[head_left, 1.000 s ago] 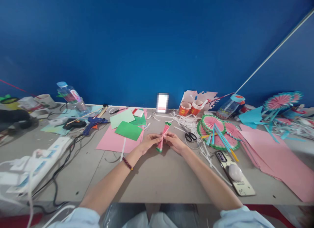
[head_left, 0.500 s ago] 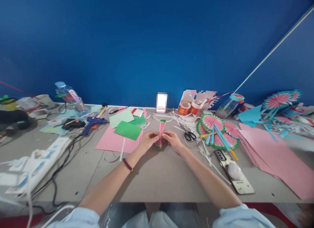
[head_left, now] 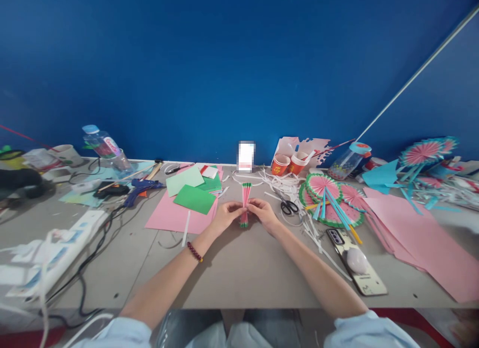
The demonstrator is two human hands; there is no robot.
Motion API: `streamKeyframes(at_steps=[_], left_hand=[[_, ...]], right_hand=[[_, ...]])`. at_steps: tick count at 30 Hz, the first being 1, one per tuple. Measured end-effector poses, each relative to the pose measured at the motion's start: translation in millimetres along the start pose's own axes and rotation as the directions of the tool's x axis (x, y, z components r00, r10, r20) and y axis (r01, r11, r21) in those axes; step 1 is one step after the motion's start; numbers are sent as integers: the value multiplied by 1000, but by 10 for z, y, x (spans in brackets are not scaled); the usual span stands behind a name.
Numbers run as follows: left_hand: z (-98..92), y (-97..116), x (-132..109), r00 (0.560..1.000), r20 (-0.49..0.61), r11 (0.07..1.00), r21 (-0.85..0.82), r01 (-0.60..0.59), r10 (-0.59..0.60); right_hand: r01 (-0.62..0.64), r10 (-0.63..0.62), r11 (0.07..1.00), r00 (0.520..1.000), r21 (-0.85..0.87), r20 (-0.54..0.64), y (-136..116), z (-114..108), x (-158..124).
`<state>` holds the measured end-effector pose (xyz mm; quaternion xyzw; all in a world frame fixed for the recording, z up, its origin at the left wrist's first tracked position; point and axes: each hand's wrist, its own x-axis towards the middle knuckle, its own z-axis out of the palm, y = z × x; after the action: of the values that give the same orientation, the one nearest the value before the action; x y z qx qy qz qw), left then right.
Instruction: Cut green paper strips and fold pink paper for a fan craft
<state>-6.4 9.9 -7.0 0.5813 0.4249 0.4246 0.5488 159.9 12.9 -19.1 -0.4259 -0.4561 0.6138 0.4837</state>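
A pleated paper strip (head_left: 246, 192), pink with green ends, is bunched into a narrow bundle above the middle of the table. Its folds fan out slightly at the top and bottom. My left hand (head_left: 227, 214) pinches its waist from the left, thumb toward me. From the right, my right hand (head_left: 263, 214) grips the same waist with thumb and fingers. The middle of the strip is partly hidden by my fingertips. Black-handled scissors (head_left: 289, 207) lie to the right of my right hand. Green paper (head_left: 194, 199) on a pink sheet (head_left: 160, 215) lies left of my left hand.
Watermelon-patterned paper fans (head_left: 324, 188), a phone (head_left: 357, 262) and pink sheets (head_left: 422, 233) lie on the right. Paper cups (head_left: 280, 164) stand by the wall among white paper scraps. On the left are a blue glue gun (head_left: 140, 187), a power strip (head_left: 62, 250) with cables, and a bottle (head_left: 103, 143).
The pleated strip's top has fanned slightly and shifted a little to the left. Both hands keep their pinch at its waist, almost unmoved.
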Motion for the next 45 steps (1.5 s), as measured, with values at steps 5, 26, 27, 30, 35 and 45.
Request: streamKeyframes(at_steps=[5, 26, 27, 30, 35, 45], left_hand=[[8, 52, -7, 999, -34, 999, 8, 32, -32], [5, 48, 14, 992, -99, 991, -115, 63, -75], [6, 57, 11, 991, -109, 991, -116, 66, -79], [10, 85, 4, 986, -140, 990, -122, 78, -94], [7, 127, 1, 984, -149, 989, -125, 77, -95], [-17, 71, 35, 978, -141, 976, -177, 126, -152]], right_hand=[[54, -53, 998, 998, 29, -24, 1, -11, 21], [40, -34, 995, 998, 97, -57, -6, -26, 33], [40, -34, 994, 998, 97, -60, -5, -26, 36], [35, -28, 993, 998, 117, -58, 1, -31, 45], [30, -25, 985, 999, 169, -32, -15, -31, 41], [0, 6, 980, 1000, 200, -29, -69, -11, 17]])
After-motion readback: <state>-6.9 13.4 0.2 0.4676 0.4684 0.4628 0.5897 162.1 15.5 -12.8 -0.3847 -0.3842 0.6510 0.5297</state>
